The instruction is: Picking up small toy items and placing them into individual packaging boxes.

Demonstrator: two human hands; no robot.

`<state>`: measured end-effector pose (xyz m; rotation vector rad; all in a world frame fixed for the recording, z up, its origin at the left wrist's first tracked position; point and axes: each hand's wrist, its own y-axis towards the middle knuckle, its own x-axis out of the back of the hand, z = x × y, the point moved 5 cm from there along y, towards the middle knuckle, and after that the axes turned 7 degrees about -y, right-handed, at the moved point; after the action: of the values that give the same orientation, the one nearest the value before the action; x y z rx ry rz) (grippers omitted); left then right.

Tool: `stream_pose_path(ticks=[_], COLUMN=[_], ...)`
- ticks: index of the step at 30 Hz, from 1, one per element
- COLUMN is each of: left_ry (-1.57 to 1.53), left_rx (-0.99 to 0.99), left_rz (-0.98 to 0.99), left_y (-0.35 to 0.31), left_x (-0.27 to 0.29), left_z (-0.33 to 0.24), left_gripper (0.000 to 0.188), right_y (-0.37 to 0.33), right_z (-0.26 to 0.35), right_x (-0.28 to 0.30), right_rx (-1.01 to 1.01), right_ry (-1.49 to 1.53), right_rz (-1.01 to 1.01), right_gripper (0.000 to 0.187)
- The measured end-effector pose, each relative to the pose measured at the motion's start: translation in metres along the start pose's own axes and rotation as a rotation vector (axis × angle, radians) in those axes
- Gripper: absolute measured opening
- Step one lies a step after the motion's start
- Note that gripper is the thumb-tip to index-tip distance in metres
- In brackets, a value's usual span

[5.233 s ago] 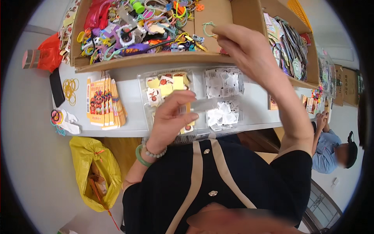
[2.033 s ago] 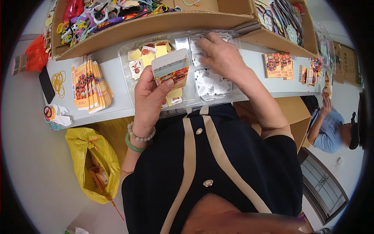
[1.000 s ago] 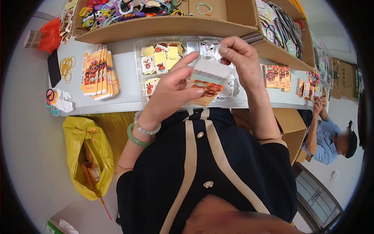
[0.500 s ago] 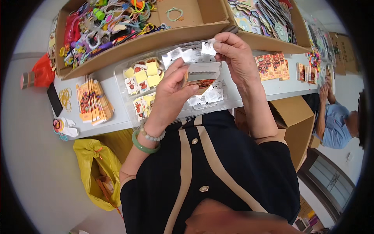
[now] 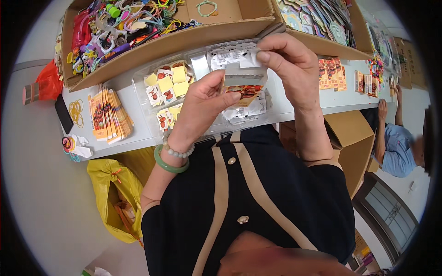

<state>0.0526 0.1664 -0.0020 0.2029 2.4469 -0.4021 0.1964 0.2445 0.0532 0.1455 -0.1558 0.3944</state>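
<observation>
My left hand (image 5: 202, 101) is closed on a small orange printed carton (image 5: 244, 93), thumb on its front, with the open top edge facing up. Just above that opening, my right hand (image 5: 294, 64) pinches a small white packet (image 5: 249, 59) between thumb and forefinger. Under both hands lies a clear plastic tray (image 5: 143, 94). More white packets (image 5: 244, 112) fill its right part, partly hidden by the carton. Its left part holds small stacks of picture cards (image 5: 154, 95) and yellow pieces (image 5: 179, 74).
A fanned stack of orange cartons (image 5: 109, 115) lies left, beside rubber bands (image 5: 76, 113) and a black phone (image 5: 64, 115). Cardboard boxes (image 5: 184, 37) of trinkets and flat cards stand behind. More orange cartons (image 5: 331, 73) lie right. Another person (image 5: 398, 147) sits at far right.
The carton in my left hand has tilted, showing more of its printed front. My right hand has shifted slightly right, and its packet is now lower, nearer the carton's opening.
</observation>
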Motion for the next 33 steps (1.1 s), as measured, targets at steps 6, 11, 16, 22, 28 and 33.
stream_pose_path(ticks=[6,11,16,22,28,33], left_ry=[0.01,0.029,-0.022,0.083,0.249,0.111], left_rx=[-0.064,-0.104,-0.077,-0.081,-0.112,-0.074], left_rz=[-0.033,-0.038,-0.028,-0.054,0.233,0.162], left_y=[-0.005,-0.008,-0.012,-0.03,-0.039,-0.047], left_x=[0.007,0.014,0.015,0.032,0.021,0.031], left_z=[-0.002,-0.001,-0.002,-0.005,-0.007,-0.006], left_gripper=[0.029,0.023,0.025,0.045,0.037,0.038], right_y=[-0.007,-0.009,-0.009,0.0,-0.008,0.003], right_z=[0.025,0.041,0.037,0.012,-0.005,-0.019], right_x=[-0.012,-0.031,-0.033,-0.015,-0.055,-0.045], right_rx=[0.315,0.571,0.443,0.139,0.242,0.184], right_ry=[-0.461,-0.875,-0.669,-0.426,-0.315,-0.325], right_rz=[0.013,0.193,0.224,0.13,0.585,0.36], right_gripper=[0.014,0.013,0.016,0.023,0.029,0.01])
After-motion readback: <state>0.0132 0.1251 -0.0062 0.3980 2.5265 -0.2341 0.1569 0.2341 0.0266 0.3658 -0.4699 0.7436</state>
